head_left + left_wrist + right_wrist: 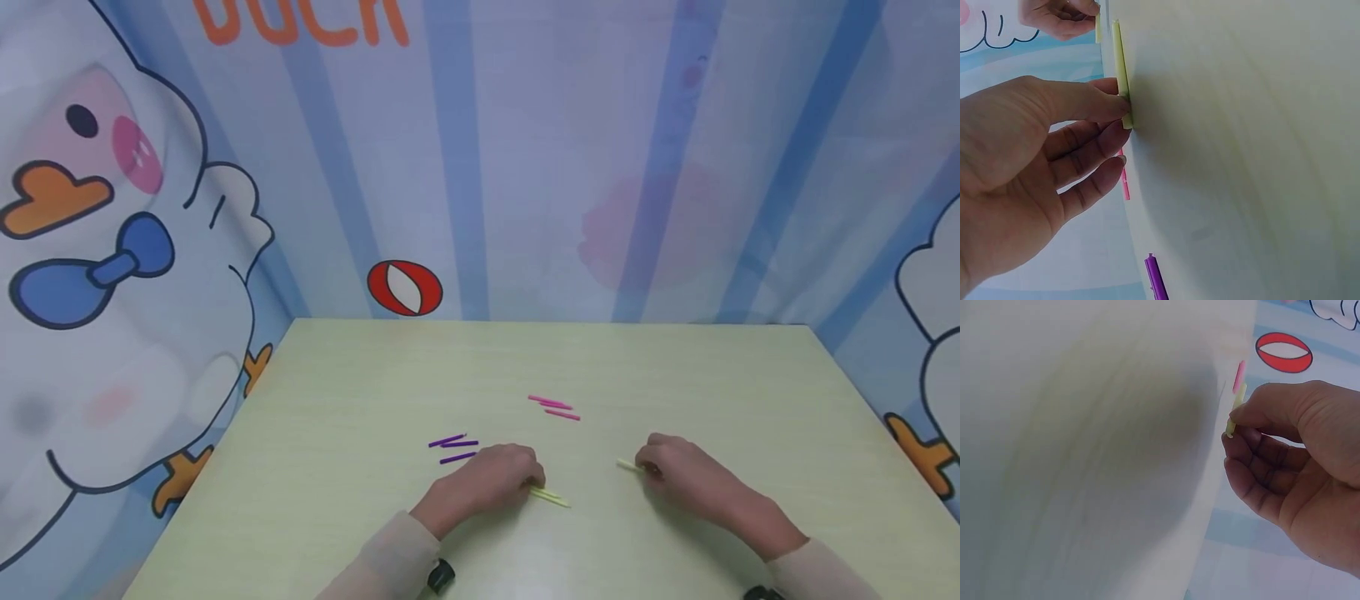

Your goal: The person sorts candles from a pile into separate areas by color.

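My left hand (487,479) pinches slim pale-yellow candles (551,497) between thumb and fingers, low over the table. In the left wrist view, the thumb lies across the near end of the yellow candles (1122,69). Further right, my right hand (693,482) holds a single yellow candle (627,465) that points left. Its short wick end shows by the fingertips in the right wrist view, where the candle (1240,395) sticks up past the thumb. Purple candles (457,458) lie just beyond the left hand.
Several pink candles (562,414) lie farther back, between the two hands. The pale table (390,358) ends at a cartoon-printed cloth backdrop (532,167). A dark wrist device (441,576) shows at the left sleeve.
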